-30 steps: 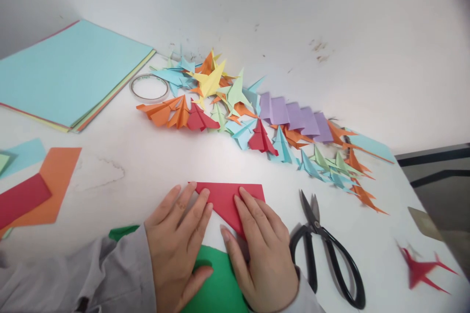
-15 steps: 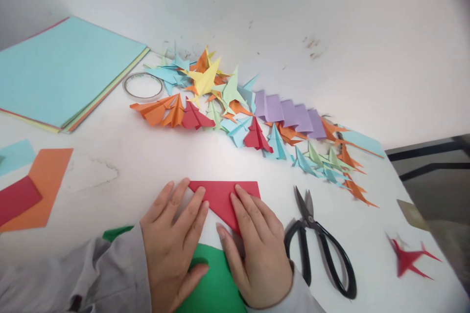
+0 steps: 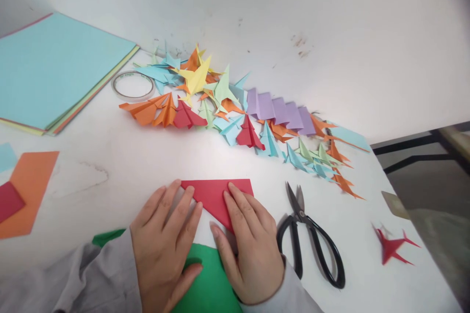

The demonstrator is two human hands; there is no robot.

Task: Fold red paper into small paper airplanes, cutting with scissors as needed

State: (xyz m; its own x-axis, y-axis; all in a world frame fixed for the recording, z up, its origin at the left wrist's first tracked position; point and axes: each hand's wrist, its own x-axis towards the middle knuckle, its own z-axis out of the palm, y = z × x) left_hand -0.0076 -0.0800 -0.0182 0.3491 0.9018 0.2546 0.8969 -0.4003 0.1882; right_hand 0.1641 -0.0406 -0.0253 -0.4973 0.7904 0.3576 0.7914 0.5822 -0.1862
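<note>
We press a folded piece of red paper [image 3: 211,198] flat on the white table [image 3: 139,161].
Our left hand [image 3: 161,249] rests with fingers slightly apart at its left corner; our right hand's [image 3: 253,249] fingers lie close together on it, thumb apart. It looks early in its folding: a slanted edge shows, but no wings like those on the folded figures [image 3: 196,78] beyond. The orange sheet [image 3: 36,181] lies unfolded.

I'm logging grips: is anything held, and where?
Nothing is gripped; the left hand presses the red paper at its left corner, the right hand towards its right.
</note>
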